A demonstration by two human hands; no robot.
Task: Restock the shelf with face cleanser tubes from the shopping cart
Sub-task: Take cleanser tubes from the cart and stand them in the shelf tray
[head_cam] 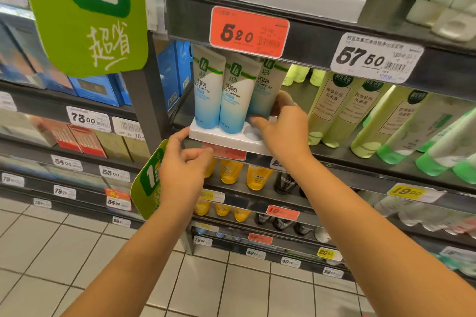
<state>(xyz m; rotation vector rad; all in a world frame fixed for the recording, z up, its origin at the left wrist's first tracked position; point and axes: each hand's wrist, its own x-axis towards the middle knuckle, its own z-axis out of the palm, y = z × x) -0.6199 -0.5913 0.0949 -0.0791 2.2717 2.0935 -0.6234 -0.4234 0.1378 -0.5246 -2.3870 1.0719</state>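
Observation:
Three white-and-blue face cleanser tubes stand cap-down in a white display tray (226, 140) on the middle shelf. The left tube (207, 90) and middle tube (235, 96) stand free. My right hand (282, 127) wraps around the lower part of the third tube (265, 92), which sits further back and leans slightly. An empty round slot shows in the tray just in front of that hand. My left hand (183, 162) pinches the tray's front left corner with thumb on top. The shopping cart is out of view.
Green tubes (332, 108) lean in rows right of the tray. A red 5.20 price tag (248, 31) hangs from the shelf above, close over the tube tops. A green hanging sign (87, 13) juts out at upper left. Orange tubes (229, 171) fill the shelf below.

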